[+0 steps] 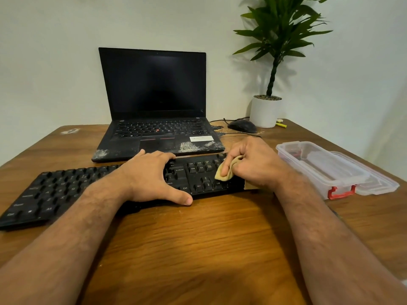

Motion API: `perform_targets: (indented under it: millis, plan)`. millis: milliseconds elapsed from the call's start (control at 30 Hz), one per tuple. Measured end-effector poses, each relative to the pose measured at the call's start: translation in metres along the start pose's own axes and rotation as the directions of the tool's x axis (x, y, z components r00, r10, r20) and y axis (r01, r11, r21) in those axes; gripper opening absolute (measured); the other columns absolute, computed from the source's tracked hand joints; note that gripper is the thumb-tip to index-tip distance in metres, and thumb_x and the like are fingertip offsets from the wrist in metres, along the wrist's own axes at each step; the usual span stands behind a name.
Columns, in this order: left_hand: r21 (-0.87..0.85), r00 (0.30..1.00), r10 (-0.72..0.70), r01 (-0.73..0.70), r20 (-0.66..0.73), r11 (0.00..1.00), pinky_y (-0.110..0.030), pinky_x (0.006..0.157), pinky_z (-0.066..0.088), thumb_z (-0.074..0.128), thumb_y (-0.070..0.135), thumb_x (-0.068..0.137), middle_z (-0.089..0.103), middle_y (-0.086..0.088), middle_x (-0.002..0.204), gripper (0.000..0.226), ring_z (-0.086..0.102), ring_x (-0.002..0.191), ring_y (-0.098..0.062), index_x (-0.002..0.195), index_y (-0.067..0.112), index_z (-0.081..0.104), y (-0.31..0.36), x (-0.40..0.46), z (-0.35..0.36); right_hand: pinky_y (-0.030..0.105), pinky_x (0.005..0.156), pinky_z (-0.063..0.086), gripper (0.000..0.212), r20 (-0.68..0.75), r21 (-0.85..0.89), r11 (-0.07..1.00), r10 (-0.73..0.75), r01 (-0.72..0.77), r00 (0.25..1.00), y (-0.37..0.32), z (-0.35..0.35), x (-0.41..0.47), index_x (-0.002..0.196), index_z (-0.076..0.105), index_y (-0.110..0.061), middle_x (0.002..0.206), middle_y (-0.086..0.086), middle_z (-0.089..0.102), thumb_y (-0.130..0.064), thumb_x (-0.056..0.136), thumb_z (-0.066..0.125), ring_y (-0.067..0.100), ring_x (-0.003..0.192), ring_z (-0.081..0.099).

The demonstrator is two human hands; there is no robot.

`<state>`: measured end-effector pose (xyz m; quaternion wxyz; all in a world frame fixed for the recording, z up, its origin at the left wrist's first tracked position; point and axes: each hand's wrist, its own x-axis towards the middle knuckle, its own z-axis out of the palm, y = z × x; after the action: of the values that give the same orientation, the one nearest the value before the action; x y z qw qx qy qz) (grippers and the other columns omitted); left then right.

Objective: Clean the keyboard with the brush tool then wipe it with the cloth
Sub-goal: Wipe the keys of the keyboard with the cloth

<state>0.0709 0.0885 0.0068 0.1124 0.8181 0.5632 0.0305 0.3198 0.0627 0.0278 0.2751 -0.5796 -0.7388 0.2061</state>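
The keyboard, black, lies aslant across the wooden desk, its left end nearer the person. The left hand lies flat over the middle keys, palm down, fingers spread & reaching the far edge, thumb stretched along the near edge, so it's pressing down rather than curled round anything. Just right of it, the arrow keys & the nav block show between the two hands.

The right hand is over the keyboard's right end, fingers & thumb bunched round a small tan cloth; the cloth pokes out from the hand's left side & touches the keys by the arrow cluster. A bit of tan also shows under the wrist at the keyboard's right end, prob. more cloth, hard to tell.

Beyond the left hand, touching or just behind the keyboard's far edge, a black laptop stands open w/ a dark screen & whitish scuffs on the palm rest. Beyond the right hand: a black mouse w/ cable, then a plant in a white pot. Right of the right hand, a clear box w/ a red clasp, its lid beside it. A small yellow item sits next to the pot, too small to identify.
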Motion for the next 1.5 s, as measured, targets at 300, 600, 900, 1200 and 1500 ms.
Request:
perform_targets:
  millis: [300, 600, 900, 1200, 1500]
  plan:
    - [-0.024, 1.0, 0.002, -0.002, 0.007, 1.0, -0.045, 0.126, -0.002, 0.04, 0.109, 0.016, 0.036, 0.005, 0.159, 0.166, 0.033, 0.146, -0.015, 0.159, 0.026, 0.023, 0.0, -0.001, 0.0, 0.037, 0.085, 0.056, 0.033, -0.033, -0.07, 0.995, 0.073, -0.075, 0.997, 0.018, -0.011, 0.002, 0.052, 0.075, -0.025, 0.083, -0.006, 0.074, 0.002, 0.067, 0.065, 0.012, 0.095, 0.065]
    - [0.004, 1.0, 0.013, -0.013, 0.002, 1.0, -0.045, 0.125, -0.002, 0.038, 0.11, 0.017, 0.036, 0.005, 0.159, 0.167, 0.032, 0.146, -0.015, 0.159, 0.023, 0.023, -0.001, 0.0, 0.001, 0.028, 0.1, 0.049, 0.042, -0.014, -0.171, 0.928, -0.338, 0.331, 0.941, -0.013, 0.027, 0.002, 0.109, 0.078, -0.031, 0.114, -0.011, 0.068, -0.004, 0.085, 0.057, 0.005, 0.107, 0.06]
    - [0.029, 0.999, 0.033, -0.034, 0.019, 0.999, -0.044, 0.123, -0.01, 0.044, 0.108, 0.024, 0.024, 0.008, 0.165, 0.161, 0.022, 0.151, -0.012, 0.161, 0.026, 0.017, -0.006, 0.0, 0.002, 0.033, 0.085, 0.06, 0.044, 0.1, -0.118, 0.969, -0.205, 0.216, 0.974, -0.023, 0.027, 0.007, 0.088, 0.081, -0.036, 0.101, -0.01, 0.073, -0.002, 0.074, 0.057, 0.012, 0.094, 0.067]
    - [-0.004, 0.999, 0.046, -0.046, 0.001, 0.999, -0.044, 0.125, -0.006, 0.056, 0.098, 0.029, 0.032, 0.008, 0.161, 0.153, 0.028, 0.148, -0.012, 0.159, 0.026, 0.022, -0.003, 0.001, 0.002, 0.028, 0.098, 0.049, 0.04, 0.106, -0.265, 0.934, -0.219, 0.24, 0.97, -0.02, 0.031, 0.009, 0.115, 0.075, -0.033, 0.114, -0.008, 0.066, -0.008, 0.089, 0.058, 0.01, 0.107, 0.059]
    - [-0.007, 0.998, 0.061, -0.061, -0.014, 0.998, -0.048, 0.126, -0.004, 0.059, 0.097, 0.033, 0.039, 0.01, 0.156, 0.146, 0.034, 0.144, -0.011, 0.158, 0.029, 0.025, -0.003, 0.003, 0.002, 0.031, 0.096, 0.049, 0.043, 0.047, -0.354, 0.927, -0.112, 0.121, 0.993, -0.03, 0.041, 0.034, 0.123, 0.072, -0.032, 0.118, -0.002, 0.067, -0.005, 0.092, 0.059, 0.013, 0.099, 0.056]
